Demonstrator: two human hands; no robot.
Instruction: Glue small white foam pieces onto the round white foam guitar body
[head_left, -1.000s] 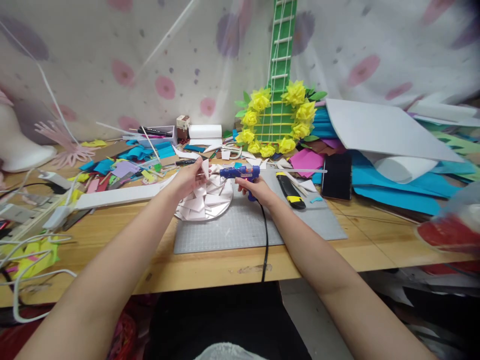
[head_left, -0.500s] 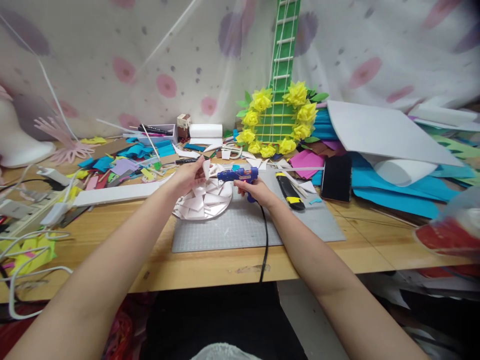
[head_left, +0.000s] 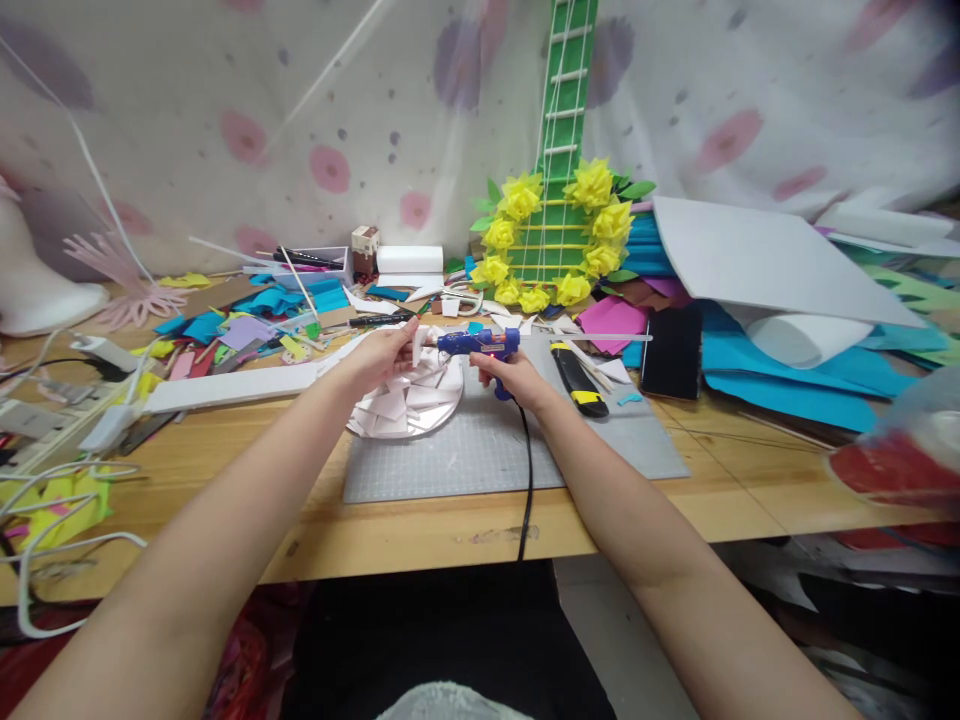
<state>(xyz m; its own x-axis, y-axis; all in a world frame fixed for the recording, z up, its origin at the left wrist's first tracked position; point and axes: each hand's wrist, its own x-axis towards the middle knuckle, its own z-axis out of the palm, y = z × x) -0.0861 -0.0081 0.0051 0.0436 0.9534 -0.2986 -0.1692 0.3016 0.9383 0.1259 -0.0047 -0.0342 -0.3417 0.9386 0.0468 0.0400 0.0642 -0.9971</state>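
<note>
My right hand (head_left: pixel 511 376) is wrapped round a blue hot glue gun (head_left: pixel 480 344), its nozzle pointing left and a long glue stick (head_left: pixel 592 337) sticking out of its back. Between the fingertips of my left hand (head_left: pixel 388 354) is a small white foam board piece (head_left: pixel 418 343), close to the nozzle; whether they touch I cannot tell. Below both lies a white disc (head_left: pixel 405 408) covered with overlapping angular white pieces, partly hidden by my left hand. The disc rests on a grey cutting mat (head_left: pixel 450 470).
A yellow-black utility knife (head_left: pixel 579 380) lies on the mat, a phone (head_left: pixel 673 352) beyond it. A green paper guitar (head_left: pixel 559 240) with yellow flowers stands at the back. Colored scraps (head_left: pixel 277 300) crowd the left, sheets (head_left: pixel 780 255) the right. A black cord (head_left: pixel 528 480) hangs over the edge.
The white piece in my left hand has turned and now sits nearer the nozzle. My right hand and the glue gun have shifted very slightly; the view has moved a little.
</note>
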